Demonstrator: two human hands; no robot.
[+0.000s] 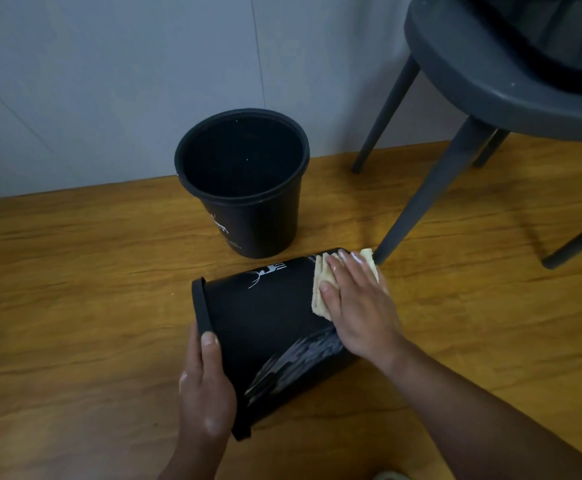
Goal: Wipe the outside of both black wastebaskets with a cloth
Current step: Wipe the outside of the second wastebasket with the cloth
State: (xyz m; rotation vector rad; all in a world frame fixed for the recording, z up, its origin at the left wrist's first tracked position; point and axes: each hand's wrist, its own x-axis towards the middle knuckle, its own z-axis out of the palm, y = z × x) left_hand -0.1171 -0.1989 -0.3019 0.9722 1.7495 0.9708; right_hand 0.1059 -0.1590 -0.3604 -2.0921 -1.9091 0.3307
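Observation:
One black wastebasket lies on its side on the wooden floor, its rim to the left and its base to the right. My left hand grips its rim, thumb over the edge. My right hand presses a folded cream cloth flat against the basket's wall near the base. A wet streak shines on the lower wall. The second black wastebasket stands upright behind it, near the wall, with a white deer print on its side.
A dark grey plastic chair stands at the right; its nearest leg reaches the floor just beside the cloth. A grey wall runs along the back. Open wooden floor stretches to the left.

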